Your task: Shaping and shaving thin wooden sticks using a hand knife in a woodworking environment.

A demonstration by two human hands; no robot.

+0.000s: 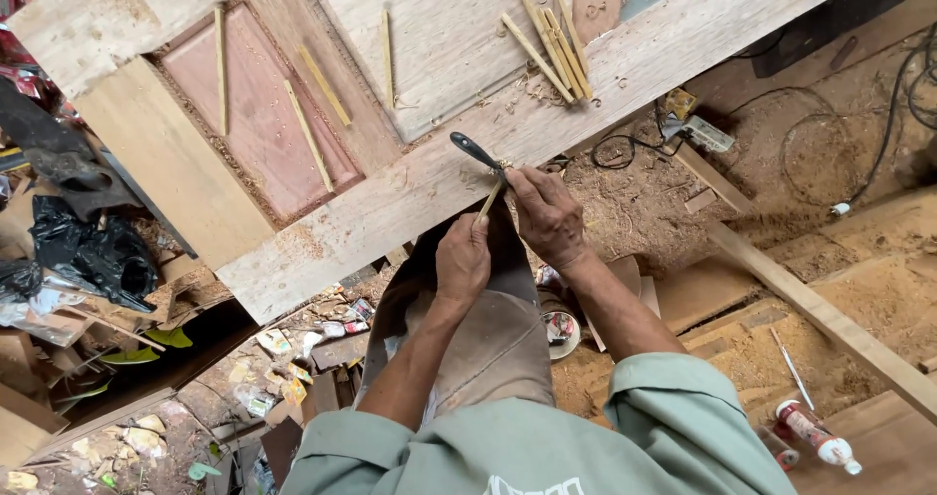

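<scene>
At the wooden door panel's (410,192) near edge, left hand (462,261) fingers clamped on thin bamboo stick (491,199); right hand (547,217) fingers clamped on black-handled knife (475,150), blade against stick.

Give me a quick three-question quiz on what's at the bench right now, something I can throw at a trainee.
1. True or false: the right hand holds a black-handled knife at the edge of the wooden door frame.
2. What does the left hand pinch?
A. a thin bamboo stick
B. a glue tube
C. a cable
3. Where do most of the loose bamboo sticks lie: on the frame above the hands, or on the sawdust floor?

Key
1. True.
2. A, the thin bamboo stick, its tip up by the blade.
3. On the frame above the hands.
</scene>
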